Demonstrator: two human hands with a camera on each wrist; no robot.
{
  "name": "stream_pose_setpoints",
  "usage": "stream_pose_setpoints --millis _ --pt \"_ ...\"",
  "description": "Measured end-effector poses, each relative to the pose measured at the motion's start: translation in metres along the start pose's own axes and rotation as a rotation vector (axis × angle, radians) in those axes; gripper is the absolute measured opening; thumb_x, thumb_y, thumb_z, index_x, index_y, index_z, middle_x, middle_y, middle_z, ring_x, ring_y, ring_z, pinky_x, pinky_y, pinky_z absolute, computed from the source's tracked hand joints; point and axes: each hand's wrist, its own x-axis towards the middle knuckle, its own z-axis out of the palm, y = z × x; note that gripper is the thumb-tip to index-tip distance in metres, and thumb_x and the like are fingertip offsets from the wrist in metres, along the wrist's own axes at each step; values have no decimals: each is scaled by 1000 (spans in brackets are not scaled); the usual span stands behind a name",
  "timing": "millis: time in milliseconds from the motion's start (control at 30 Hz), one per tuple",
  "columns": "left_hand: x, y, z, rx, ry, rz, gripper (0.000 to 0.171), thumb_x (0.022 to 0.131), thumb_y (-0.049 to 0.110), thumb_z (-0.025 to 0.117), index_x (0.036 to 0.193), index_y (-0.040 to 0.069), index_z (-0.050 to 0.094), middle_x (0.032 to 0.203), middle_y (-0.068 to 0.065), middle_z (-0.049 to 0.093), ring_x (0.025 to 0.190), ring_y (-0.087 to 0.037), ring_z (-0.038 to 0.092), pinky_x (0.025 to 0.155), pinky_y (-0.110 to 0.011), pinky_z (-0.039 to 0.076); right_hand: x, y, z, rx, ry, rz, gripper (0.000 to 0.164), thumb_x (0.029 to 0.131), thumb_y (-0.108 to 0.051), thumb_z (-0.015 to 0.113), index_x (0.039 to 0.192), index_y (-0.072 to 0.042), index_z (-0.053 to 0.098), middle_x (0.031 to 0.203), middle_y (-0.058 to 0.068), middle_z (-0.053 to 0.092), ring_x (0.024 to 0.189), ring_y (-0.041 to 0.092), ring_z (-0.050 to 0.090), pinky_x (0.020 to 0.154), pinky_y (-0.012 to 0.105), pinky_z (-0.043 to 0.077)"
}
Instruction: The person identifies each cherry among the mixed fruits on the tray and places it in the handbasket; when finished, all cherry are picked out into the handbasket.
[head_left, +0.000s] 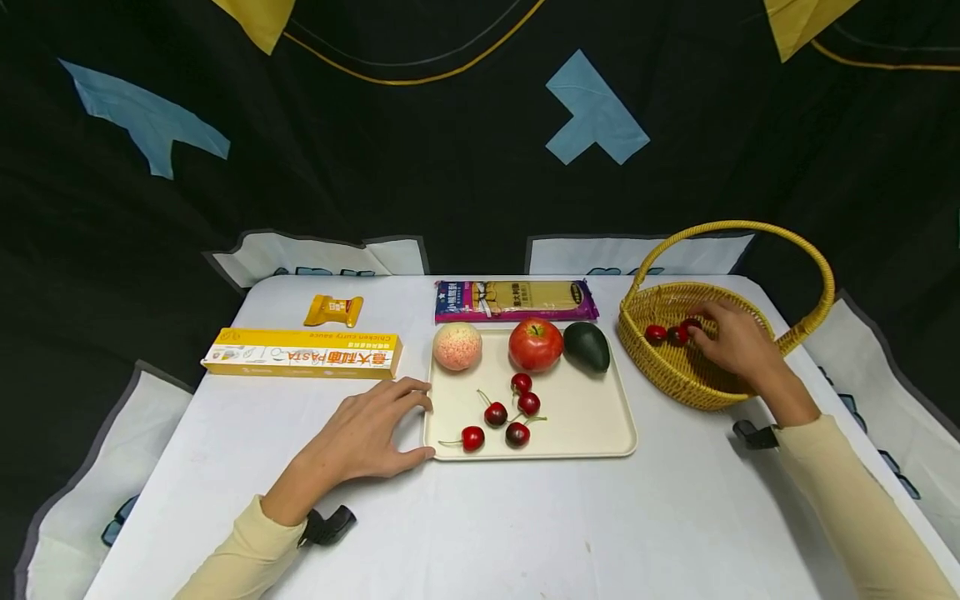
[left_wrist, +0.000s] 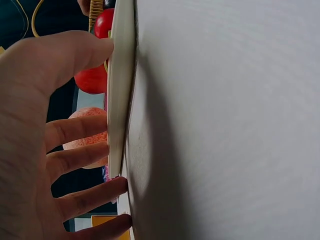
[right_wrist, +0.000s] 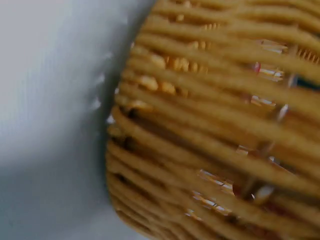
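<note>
My left hand (head_left: 367, 429) rests at the left edge of a cream tray (head_left: 585, 417), thumb and fingertips right at its rim. In the left wrist view the fingers (left_wrist: 82, 130) are spread along that rim. On the tray lie several red cherries (head_left: 495, 414), a peach (head_left: 457, 346), a red apple (head_left: 536, 344) and a dark green avocado (head_left: 587, 347). My right hand (head_left: 731, 342) reaches into a yellow wicker basket (head_left: 675, 379), its fingertips pinching a dark cherry (head_left: 691, 324). Beside it in the basket are other cherries (head_left: 656, 334). The right wrist view shows mostly the basket's woven side (right_wrist: 215, 120).
Behind the tray lies a purple pasta packet (head_left: 517, 301). At the left are a yellow pasta box (head_left: 303, 354) and a small yellow-wrapped snack (head_left: 333, 311). The basket's tall handle (head_left: 738, 225) arches above it. A black curtain (head_left: 420, 167) hangs behind the white table (head_left: 480, 533).
</note>
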Motion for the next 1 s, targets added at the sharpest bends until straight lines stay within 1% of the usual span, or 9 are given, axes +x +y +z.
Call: stream_pose_setpoints --millis 100,200,267,400,533,633,700,800,1000 --pt "0 0 0 -5 0 1 53 83 65 81 121 29 70 148 5 61 121 -22 66 80 -48 58 -5 -8 1 3 64 2 37 105 -18 68 135 2 64 142 33 56 134 56 50 110 76 38" --pt "0 0 0 -9 -1 1 53 83 64 81 121 28 70 149 5 61 121 -23 65 81 -48 58 -12 -20 1 15 137 -19 34 104 -17 70 133 1 66 137 30 60 129 53 55 108 75 41" --pt "1 0 0 -9 -1 2 53 83 64 81 121 28 70 149 5 61 121 -23 65 81 -48 58 -17 -29 1 18 182 -45 33 103 -16 72 131 1 68 133 29 63 124 52 59 104 74 45" --pt "1 1 0 -10 -2 1 54 83 64 81 121 28 70 149 5 61 122 -23 65 81 -49 58 -26 -48 2 23 254 -101 32 100 -13 75 130 0 70 131 27 65 117 51 63 95 70 51" --pt "1 1 -1 -6 -6 0 55 83 65 80 123 28 69 149 5 61 122 -23 65 80 -49 58 -33 -67 2 36 315 -167 31 97 -9 77 126 -2 72 128 23 68 107 45 69 83 63 57" --pt "1 0 -1 -2 -11 -5 56 83 66 80 124 28 69 150 5 60 122 -23 65 79 -48 58 -37 -80 7 44 339 -214 27 96 -9 78 121 -2 72 122 19 70 99 40 71 76 58 59" --pt "1 0 -1 -2 -14 -10 57 83 66 80 124 28 69 151 5 60 123 -23 65 79 -49 58 -39 -87 11 46 342 -238 25 95 -9 78 119 -3 73 118 17 70 96 38 70 75 57 60" --pt "0 0 -1 -5 -19 -14 57 83 66 81 125 28 69 151 5 60 125 -24 64 79 -50 58 -42 -98 19 54 343 -281 23 94 -8 80 117 -4 74 113 15 71 95 36 71 76 55 60" --pt "0 1 0 -13 -17 -14 58 83 66 80 125 29 69 151 5 60 126 -23 64 81 -49 58 -50 -120 35 58 357 -414 26 90 -6 84 114 -6 76 111 12 73 98 33 73 77 52 61"
